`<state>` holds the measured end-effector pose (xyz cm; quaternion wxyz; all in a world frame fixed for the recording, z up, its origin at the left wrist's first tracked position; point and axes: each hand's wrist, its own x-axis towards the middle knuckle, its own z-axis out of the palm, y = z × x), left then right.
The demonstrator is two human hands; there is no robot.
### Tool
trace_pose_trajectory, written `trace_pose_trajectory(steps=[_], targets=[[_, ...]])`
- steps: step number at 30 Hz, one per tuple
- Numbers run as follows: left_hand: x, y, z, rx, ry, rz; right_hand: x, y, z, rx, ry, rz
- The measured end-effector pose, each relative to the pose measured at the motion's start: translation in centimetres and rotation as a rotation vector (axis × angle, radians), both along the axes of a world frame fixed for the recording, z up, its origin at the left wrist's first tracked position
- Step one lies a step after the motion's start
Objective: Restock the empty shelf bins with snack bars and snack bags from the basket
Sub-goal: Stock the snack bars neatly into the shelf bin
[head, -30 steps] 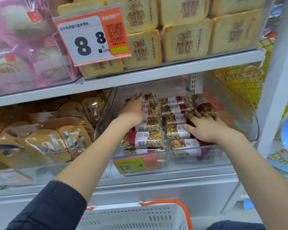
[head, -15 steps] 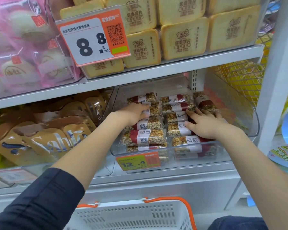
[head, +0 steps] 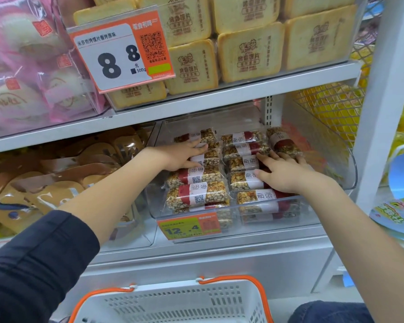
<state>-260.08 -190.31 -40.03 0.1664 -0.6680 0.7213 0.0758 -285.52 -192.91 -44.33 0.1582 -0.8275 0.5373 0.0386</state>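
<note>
Far left, upper shelf: pink bags [head: 26, 66] in a clear bin. Below them, brown pouches [head: 56, 183] stacked in a second bin. Next over, a large orange-and-white price tag [head: 121, 51] reading 8.8, clipped in front of toast-shaped packs [head: 250, 54]. On the lower shelf, centre: a clear shelf bin [head: 345, 169] with a small 12.4 label [head: 189, 227] on its front wall, filled with snack bars [head: 196, 197] in two rows, one more bar lying angled at the back right. Left hand [head: 182, 156] inside the bin, fingers fairly straight, laid flat over the left row near the back, gripping nothing. Right hand [head: 287, 171] also inside, fingers spread and relaxed, pressing on bars of the right row, gripping nothing. Bottom centre, just below the shelf: white basket [head: 173, 304] with orange handles, contents hidden from view. Far right: white shelf upright [head: 383, 101], yellow mesh behind.
</note>
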Motion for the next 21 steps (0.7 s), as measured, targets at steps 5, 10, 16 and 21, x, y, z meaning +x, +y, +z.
trace_pose_trajectory(steps=[5, 10, 16, 21], targets=[[-0.4, -0.7, 0.5, -0.125, 0.24, 0.122, 0.1, 0.0, 0.0, -0.007, -0.002, -0.001], [-1.1, -3.3, -2.0, -0.18, 0.193, 0.254, 0.4, -0.3, -0.4, -0.026, 0.006, -0.002], [-0.7, -3.3, -2.9, -0.149, 0.168, 0.246, 0.3, -0.5, -0.6, -0.055, -0.018, -0.007], [-0.9, -3.1, -2.4, -0.16, 0.151, 0.257, 0.1, -1.0, -0.2, -0.041, -0.063, -0.175]])
